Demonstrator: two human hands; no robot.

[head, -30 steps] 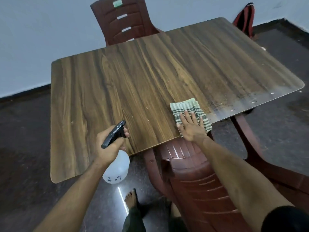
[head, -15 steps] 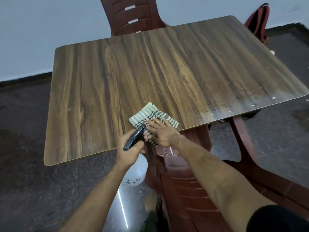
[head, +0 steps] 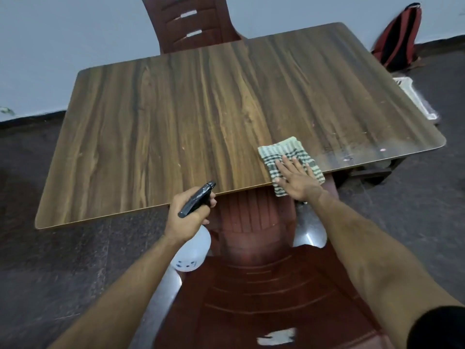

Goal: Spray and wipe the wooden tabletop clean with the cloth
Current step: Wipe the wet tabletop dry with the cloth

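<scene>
Wooden tabletop (head: 201, 117): flat right hand (head: 298, 181) presses cloth (head: 284, 149); left hand (head: 187, 217) grips spray bottle (head: 193, 250).

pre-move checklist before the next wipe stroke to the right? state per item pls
1. Right hand flat on cloth: ok.
2. Cloth fully on tabletop: not ok, its near corner hangs over the near edge.
3. Spray bottle secure in left hand grip: ok.
4. Nozzle aimed at table: cannot tell.
5. Patch right of cloth wetted: ok, droplets and sheen near the right corner.
6. Stroke path free of objects: ok.
</scene>
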